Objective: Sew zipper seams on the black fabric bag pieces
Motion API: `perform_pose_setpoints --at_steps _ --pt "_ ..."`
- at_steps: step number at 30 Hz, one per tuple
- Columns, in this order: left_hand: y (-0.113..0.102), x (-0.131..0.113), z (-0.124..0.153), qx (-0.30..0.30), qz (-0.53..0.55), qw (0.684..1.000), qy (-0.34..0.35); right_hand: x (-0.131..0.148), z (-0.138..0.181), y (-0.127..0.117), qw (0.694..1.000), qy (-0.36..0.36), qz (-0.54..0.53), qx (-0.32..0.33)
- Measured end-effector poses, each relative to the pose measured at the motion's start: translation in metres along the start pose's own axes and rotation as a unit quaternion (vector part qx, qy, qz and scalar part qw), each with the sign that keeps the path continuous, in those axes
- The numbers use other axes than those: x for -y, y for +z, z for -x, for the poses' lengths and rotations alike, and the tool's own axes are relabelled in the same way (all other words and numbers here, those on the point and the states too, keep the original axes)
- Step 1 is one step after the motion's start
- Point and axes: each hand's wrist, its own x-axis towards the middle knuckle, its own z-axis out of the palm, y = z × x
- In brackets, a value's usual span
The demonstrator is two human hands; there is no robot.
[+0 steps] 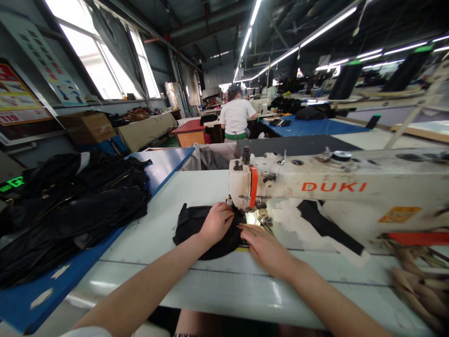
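A black fabric piece (191, 224) lies on the pale sewing table (168, 262) under the head of a white DUKI sewing machine (315, 187). My left hand (218, 222) rests on top of the fabric with its fingers curled down, pressing it just left of the needle. My right hand (264, 248) lies flat on the fabric's right edge, fingers stretched toward the presser foot (261, 217). The needle area is lit from below the machine head.
A heap of black garments (70, 210) covers the blue table at left. Black fabric scraps (326, 224) lie behind the machine. Paper cones (417, 276) lie at right. A person in a white shirt (236, 117) sits far ahead, back turned.
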Motion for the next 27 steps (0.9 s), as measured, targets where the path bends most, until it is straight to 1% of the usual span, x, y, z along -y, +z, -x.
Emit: perform_pose_setpoints --at_steps 2,4,8,12,16,18,23,27 --pt "-0.006 0.004 0.002 0.039 -0.015 0.996 0.077 0.001 -0.001 -0.001 1.000 0.000 0.001 0.000" --pt "-0.011 0.007 0.003 0.081 -0.039 0.987 0.134 0.003 -0.001 -0.002 1.000 0.005 0.005 0.005" --pt "-0.016 0.006 0.001 0.140 -0.077 0.968 0.192 0.007 0.000 -0.001 0.999 0.014 0.032 0.009" --pt "-0.018 0.002 -0.003 0.179 -0.094 0.956 0.213 0.011 0.004 0.003 0.998 0.017 0.058 0.000" --pt "-0.023 0.000 -0.011 0.207 -0.131 0.941 0.234 0.011 0.008 0.005 0.998 0.018 0.060 0.002" --pt "-0.023 -0.001 -0.014 0.208 -0.150 0.935 0.244 0.011 0.009 0.005 0.998 0.019 0.057 -0.001" --pt "-0.018 -0.003 -0.014 0.183 -0.161 0.934 0.260 0.010 0.009 0.006 0.999 0.022 0.046 -0.002" --pt "-0.017 -0.006 -0.011 0.198 -0.163 0.934 0.249 0.009 0.009 0.008 0.999 0.021 0.040 -0.008"
